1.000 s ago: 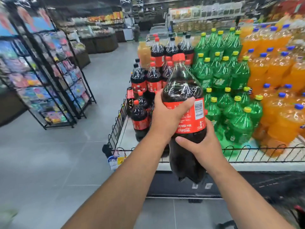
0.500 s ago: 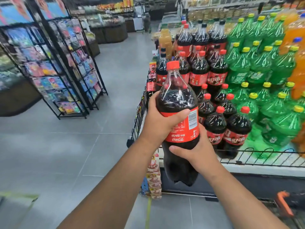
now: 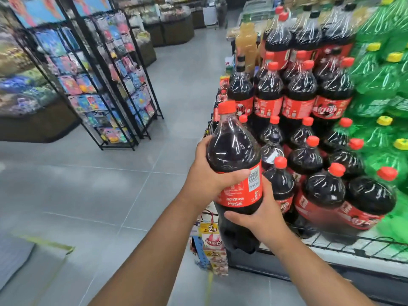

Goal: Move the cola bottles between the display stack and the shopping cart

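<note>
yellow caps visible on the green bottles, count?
5. One yellow cap at the top edge, two on the next tier down, one at mid-height, one below it near the right edge. Others may be out of frame or hidden behind green bottles.

Premises: supermarket. Evidence: red-capped cola bottles (image 3: 324, 188) tiered on a railed display stack (image 3: 373, 248) beside green soda bottles (image 3: 384, 85); black wire racks (image 3: 123, 85) hung with packaged goods; hanging price tag (image 3: 210, 228) marked 2元; grey tiled aisle floor (image 3: 88, 195); stocked bins (image 3: 174, 29) behind.
</note>
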The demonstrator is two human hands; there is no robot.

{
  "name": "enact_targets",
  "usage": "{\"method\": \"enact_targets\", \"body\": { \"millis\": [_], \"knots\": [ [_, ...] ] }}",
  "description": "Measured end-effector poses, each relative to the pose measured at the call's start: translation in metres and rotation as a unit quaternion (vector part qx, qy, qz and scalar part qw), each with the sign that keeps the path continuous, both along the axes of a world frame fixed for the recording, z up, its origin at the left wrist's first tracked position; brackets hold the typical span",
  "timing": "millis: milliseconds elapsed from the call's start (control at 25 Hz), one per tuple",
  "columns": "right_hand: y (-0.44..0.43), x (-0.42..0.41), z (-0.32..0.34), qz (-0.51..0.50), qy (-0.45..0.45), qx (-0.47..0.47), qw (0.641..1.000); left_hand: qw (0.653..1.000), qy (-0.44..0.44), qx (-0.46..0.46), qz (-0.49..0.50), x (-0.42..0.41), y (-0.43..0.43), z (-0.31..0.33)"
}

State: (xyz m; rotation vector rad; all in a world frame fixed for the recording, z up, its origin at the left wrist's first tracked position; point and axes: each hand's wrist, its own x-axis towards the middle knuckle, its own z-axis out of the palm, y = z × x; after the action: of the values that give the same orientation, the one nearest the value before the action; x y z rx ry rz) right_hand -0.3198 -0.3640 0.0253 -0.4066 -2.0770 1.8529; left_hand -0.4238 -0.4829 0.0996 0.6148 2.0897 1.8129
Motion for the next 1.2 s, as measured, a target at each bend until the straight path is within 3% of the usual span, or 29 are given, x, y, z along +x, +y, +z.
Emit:
{"method": "enact_targets", "body": {
  "millis": [400, 600, 840, 1200],
  "knots": [
    [0.035, -0.06, -0.027, 0.036, -0.026, -0.011, 0.999, 1.0, 0.002, -0.021, 0.011, -0.051, 0.028, -0.025],
    [0.035, -0.083, -0.046, -0.007, -0.03, -0.021, 0.999, 0.997, 0.037, -0.05, -0.04, -0.075, 0.035, -0.042],
    [0.024, -0.097, -0.063, -0.09, -0.044, -0.036, 0.994, 0.992, 0.006, -0.059, -0.114, -0.11, 0.038, -0.067],
    [0.006, -0.104, -0.108, -0.193, -0.076, 0.004, 0.978, 0.966, 0.05, -0.125, -0.22, -0.131, 0.039, -0.113]
  ]
}}
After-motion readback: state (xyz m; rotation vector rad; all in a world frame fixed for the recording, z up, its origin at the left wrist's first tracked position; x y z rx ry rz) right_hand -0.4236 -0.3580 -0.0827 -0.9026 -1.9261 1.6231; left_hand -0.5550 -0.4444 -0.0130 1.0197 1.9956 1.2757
